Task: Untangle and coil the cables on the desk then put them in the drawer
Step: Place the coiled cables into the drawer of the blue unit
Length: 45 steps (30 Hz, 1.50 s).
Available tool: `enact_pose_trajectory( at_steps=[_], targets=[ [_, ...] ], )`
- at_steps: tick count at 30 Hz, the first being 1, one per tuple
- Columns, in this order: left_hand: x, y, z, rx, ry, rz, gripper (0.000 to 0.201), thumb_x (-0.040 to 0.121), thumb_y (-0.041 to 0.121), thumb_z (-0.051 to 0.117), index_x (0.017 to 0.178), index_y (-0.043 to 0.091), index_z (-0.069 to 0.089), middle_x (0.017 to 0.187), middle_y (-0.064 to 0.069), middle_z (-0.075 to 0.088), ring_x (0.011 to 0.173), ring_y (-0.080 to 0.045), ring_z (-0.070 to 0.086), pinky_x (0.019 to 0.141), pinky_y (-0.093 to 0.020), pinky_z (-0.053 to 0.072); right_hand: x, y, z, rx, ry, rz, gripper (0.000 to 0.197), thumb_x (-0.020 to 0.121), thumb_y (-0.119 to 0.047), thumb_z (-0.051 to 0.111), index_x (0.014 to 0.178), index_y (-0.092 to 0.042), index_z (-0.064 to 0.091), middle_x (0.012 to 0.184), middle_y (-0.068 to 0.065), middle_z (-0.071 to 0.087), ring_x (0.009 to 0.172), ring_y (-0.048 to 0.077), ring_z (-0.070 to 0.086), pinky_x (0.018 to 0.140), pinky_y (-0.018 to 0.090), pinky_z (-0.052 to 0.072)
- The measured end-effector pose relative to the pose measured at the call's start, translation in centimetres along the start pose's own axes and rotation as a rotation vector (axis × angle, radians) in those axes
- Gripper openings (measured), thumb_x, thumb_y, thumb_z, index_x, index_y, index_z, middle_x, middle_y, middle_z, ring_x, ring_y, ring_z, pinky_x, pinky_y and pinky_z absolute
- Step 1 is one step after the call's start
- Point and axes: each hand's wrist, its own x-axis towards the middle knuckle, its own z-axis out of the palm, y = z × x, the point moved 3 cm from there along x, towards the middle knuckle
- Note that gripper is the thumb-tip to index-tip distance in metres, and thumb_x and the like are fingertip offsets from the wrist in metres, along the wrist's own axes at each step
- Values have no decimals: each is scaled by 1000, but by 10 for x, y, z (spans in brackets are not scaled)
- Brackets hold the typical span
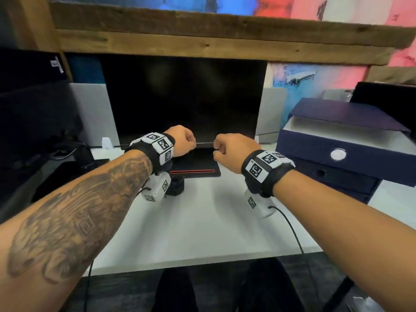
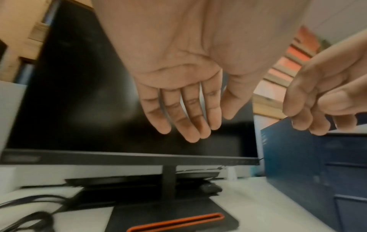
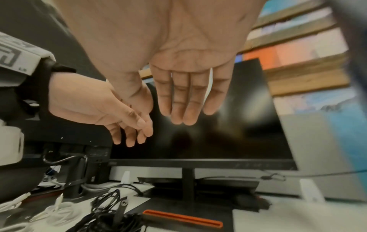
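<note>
- Cables: 1 black tangle (image 3: 111,218) and 1 white bunch (image 3: 55,213), loose on the bench (image 1: 202,221) at 9 o'clock of the monitor base (image 1: 195,163). Neither is in a drawer.
- Left hand (image 1: 182,140): raised over the bench, grip slack, fingers straight, holding nothing.
- 1 dark monitor (image 1: 184,97) at 12 o'clock. Its base has 1 orange-red slot (image 1: 193,171).
- Right hand (image 1: 234,152): just beside the left hand, not touching. Grip relaxed and empty.
- Navy drawer unit (image 1: 337,111) at 2 o'clock: 2 drawers visible. Top drawer (image 1: 304,149) is pulled out, white inside, with 1 round knob (image 1: 338,154).
</note>
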Motion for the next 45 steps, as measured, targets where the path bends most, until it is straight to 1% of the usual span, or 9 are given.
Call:
enact_pose_trajectory(
  at_steps=[5, 10, 15, 20, 24, 30, 34, 40, 45],
  targets=[
    [0, -70, 14, 41, -122, -232, 11, 91, 22, 63, 89, 14, 71, 89, -8, 74, 78, -23, 73, 51, -20, 48, 49, -28, 67, 67, -202, 14, 25, 98, -43, 50, 110, -26, 63, 98, -4, 65, 91, 21, 63, 74, 31, 46],
    [2, -103, 37, 118, -183, -358, 15, 95, 21, 59, 100, 10, 66, 68, -7, 69, 31, -12, 55, 38, -16, 44, 80, -38, 130, 165, -355, 108, 48, 103, -52, 38, 112, -14, 66, 101, 5, 66, 93, 24, 62, 78, 33, 47],
    [15, -111, 57, 120, -257, -351, 13, 92, 21, 64, 94, 8, 68, 81, -13, 74, 76, -31, 75, 71, -44, 63, 88, -39, 171, 242, -441, 247, 52, 86, -72, 55, 79, -20, 57, 77, 2, 63, 75, 25, 63, 74, 33, 51],
    [30, -113, 73, 307, -299, -382, 32, 78, 28, 78, 103, 11, 70, 90, -10, 74, 82, -28, 72, 82, -39, 60, 82, -36, 183, 432, -518, 265, 37, 89, -49, 69, 92, -12, 62, 92, 10, 71, 86, 28, 71, 79, 39, 59],
    [31, -109, 72, 325, -294, -375, 36, 83, 31, 74, 110, 8, 69, 92, -6, 69, 93, -27, 70, 81, -32, 57, 74, -29, 183, 662, -485, 332, 36, 87, -41, 75, 102, -13, 60, 97, 12, 71, 90, 29, 73, 77, 45, 63],
    [21, -93, 56, -83, -244, -472, 22, 92, 19, 64, 99, -1, 69, 88, -19, 75, 86, -32, 75, 84, -49, 60, 68, -15, 154, 811, -321, 351, 29, 84, -27, 78, 103, -14, 60, 95, 7, 71, 81, 24, 73, 67, 38, 64],
    [17, -63, 31, -160, -117, -345, 35, 96, 26, 62, 118, 0, 63, 115, -20, 69, 102, -35, 69, 88, -46, 58, 68, -4, 112, 836, -211, 316, 28, 85, -24, 78, 103, -12, 60, 89, 8, 71, 71, 23, 72, 66, 39, 64],
    [10, 3, -1, -477, -65, -245, 6, 100, 18, 58, 95, 16, 55, 100, -15, 70, 81, -29, 73, 75, -51, 61, 60, 14, 24, 634, -2, 225, 34, 83, -32, 79, 103, -17, 57, 87, 1, 64, 73, 20, 70, 61, 35, 62],
    [18, 85, -23, -595, -18, -42, 14, 99, 20, 59, 110, 12, 54, 100, -15, 69, 71, -26, 72, 61, -42, 62, 44, 51, -68, 445, 204, 208, 33, 83, -39, 76, 106, -21, 61, 95, 3, 67, 80, 24, 71, 73, 46, 62]
  ],
)
